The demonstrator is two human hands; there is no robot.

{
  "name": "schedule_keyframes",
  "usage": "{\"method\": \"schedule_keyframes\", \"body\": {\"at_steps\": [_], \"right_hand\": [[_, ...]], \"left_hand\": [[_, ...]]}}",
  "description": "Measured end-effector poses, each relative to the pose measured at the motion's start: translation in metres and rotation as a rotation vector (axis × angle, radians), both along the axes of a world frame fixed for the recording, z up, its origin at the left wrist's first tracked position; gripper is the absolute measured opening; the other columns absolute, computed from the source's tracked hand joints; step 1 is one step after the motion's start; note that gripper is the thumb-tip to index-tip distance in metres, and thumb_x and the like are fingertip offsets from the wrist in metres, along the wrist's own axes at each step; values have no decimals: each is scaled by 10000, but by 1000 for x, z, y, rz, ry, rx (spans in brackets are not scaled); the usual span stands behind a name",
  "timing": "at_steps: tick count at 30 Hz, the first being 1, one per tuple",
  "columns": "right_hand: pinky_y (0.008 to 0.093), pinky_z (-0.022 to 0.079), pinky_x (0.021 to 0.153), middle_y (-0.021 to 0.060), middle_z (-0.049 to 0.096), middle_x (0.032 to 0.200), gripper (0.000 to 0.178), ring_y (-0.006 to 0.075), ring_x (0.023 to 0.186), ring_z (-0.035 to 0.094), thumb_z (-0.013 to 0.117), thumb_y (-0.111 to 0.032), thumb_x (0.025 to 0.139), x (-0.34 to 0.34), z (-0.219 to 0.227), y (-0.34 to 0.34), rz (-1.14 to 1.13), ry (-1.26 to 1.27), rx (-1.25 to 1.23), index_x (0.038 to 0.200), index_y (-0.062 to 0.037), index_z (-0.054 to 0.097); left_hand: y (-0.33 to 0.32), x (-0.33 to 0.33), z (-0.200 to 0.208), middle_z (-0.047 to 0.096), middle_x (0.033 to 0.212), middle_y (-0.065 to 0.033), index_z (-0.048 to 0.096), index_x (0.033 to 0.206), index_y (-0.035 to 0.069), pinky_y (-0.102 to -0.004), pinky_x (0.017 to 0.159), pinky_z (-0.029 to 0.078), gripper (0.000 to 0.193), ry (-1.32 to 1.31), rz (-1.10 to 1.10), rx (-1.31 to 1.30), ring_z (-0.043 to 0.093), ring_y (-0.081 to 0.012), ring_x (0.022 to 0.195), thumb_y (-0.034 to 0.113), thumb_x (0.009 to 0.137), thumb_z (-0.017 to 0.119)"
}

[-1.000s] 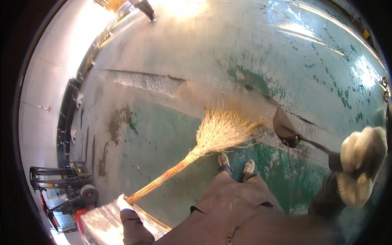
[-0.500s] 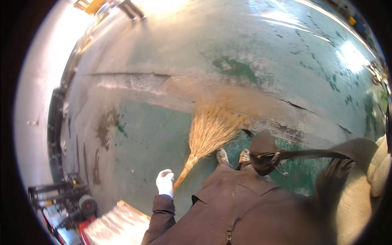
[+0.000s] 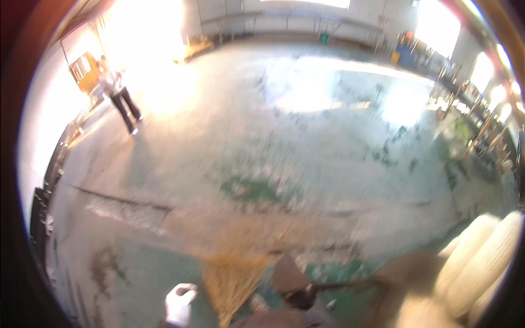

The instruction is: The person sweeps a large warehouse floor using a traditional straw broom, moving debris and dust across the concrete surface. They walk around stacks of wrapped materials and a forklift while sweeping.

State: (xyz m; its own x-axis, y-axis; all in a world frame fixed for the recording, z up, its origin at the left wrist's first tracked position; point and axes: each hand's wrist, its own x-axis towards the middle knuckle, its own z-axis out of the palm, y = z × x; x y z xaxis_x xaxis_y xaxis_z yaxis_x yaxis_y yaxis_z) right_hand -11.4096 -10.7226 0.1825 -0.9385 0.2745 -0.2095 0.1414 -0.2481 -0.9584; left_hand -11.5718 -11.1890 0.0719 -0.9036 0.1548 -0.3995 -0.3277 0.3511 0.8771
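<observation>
My left hand [image 3: 179,305], in a white glove, is low in the picture with its fingers curled. What it holds, if anything, is hidden. Just right of it is a straw broom [image 3: 232,281], its bristles fanned away from me and its handle cut off by the lower edge; a gap shows between hand and broom. Large and close at the lower right is my right hand [image 3: 481,265] in a cream knitted glove, fingers bent around a dark brown strap [image 3: 407,273]. The strap runs left to a brown pouch-like piece [image 3: 292,281] hanging before me.
A worn green floor [image 3: 328,169] stretches ahead, crossed by a cracked, dusty strip [image 3: 219,224]. Far left stands a person [image 3: 117,93] in a light top and dark trousers. Racks with rods [image 3: 481,126] line the right side, and a blue container [image 3: 404,57] stands behind.
My view has tipped upward, bringing in the far walls and the whole person. The broom and my left hand now sit lower in the picture. My right-hand glove shows larger.
</observation>
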Motion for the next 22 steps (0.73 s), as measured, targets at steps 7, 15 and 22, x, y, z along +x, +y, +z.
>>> {"method": "schedule_keyframes", "body": {"at_steps": [7,15,22], "right_hand": [[275,393,489,66,605,830,653,130,587,525,702,-236,973,-34,-38,161,293,-331,69,1537,45,531],[277,404,503,68,614,843,632,132,603,537,704,-232,974,-44,-4,319,559,-575,63,1519,42,541],[278,414,515,70,622,855,613,134,618,548,707,-228,975,-129,8,400,754,-665,123,1504,40,550]], "left_hand": [[237,-47,71,763,936,-97,737,1024,-15,-342,811,585,141,-14,-144,230,707,-186,855,41,936,643],[363,-103,93,768,1255,-157,695,1309,-12,-426,998,611,319,-354,-104,589,746,-278,1113,260,1159,626],[470,-197,53,724,1407,-175,647,1449,3,-525,1066,600,497,-636,-130,911,729,-316,1236,411,1169,599]]}}
